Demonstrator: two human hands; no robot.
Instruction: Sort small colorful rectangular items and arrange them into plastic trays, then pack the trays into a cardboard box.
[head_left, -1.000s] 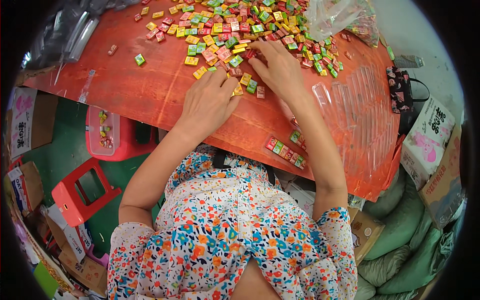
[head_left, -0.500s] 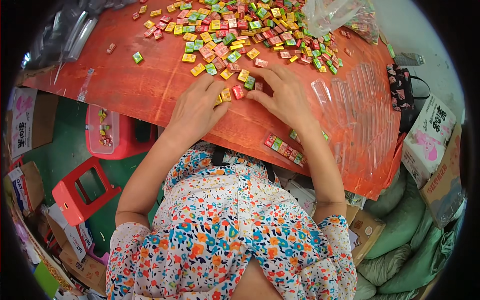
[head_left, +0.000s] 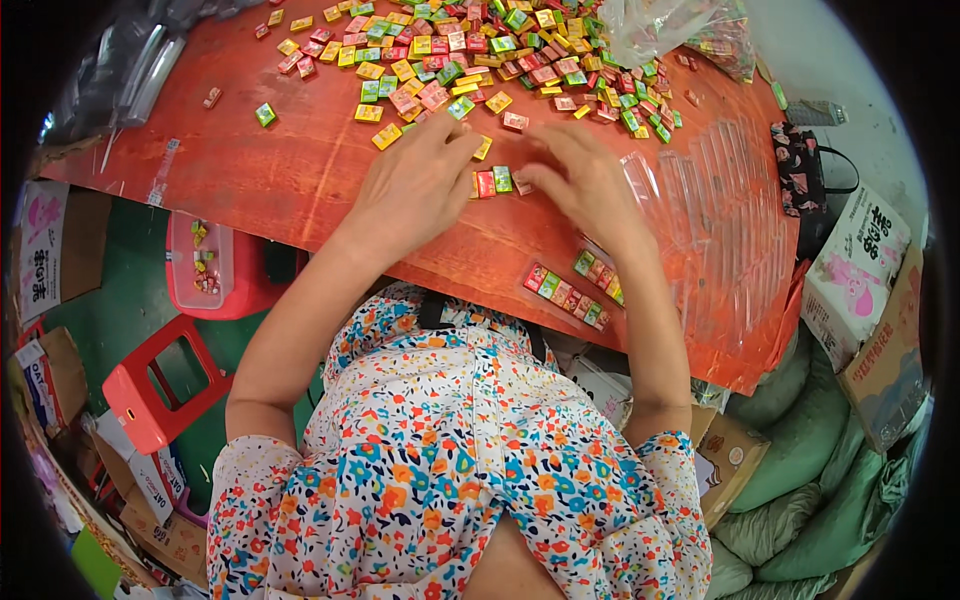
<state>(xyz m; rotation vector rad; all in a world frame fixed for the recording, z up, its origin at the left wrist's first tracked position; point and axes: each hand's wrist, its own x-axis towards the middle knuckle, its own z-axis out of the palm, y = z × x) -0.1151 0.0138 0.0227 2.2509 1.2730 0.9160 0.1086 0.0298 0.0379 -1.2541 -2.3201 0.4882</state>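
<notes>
In the head view we see both forearms reach up from the lower edge onto the red tabletop (head_left: 280, 180). The left hand (head_left: 415, 185) lies palm down, fingers spread and slightly curled, its fingertips at a short row of small coloured packets (head_left: 494, 182) near the middle of the tabletop — touching them, clasping nothing that we can make out. The right hand (head_left: 583, 180) is blurred; it arches over the same row from the other side, fingers bent downward, and we cannot tell whether it pinches a packet. A wide scatter of loose packets (head_left: 470, 55) covers the far edge. A finished strip of packets (head_left: 573, 290) lies at the near edge, under the right forearm. Clear plastic sleeves (head_left: 720, 210) spread toward the right edge — a clear bag (head_left: 680, 30) sits at the far right corner.
</notes>
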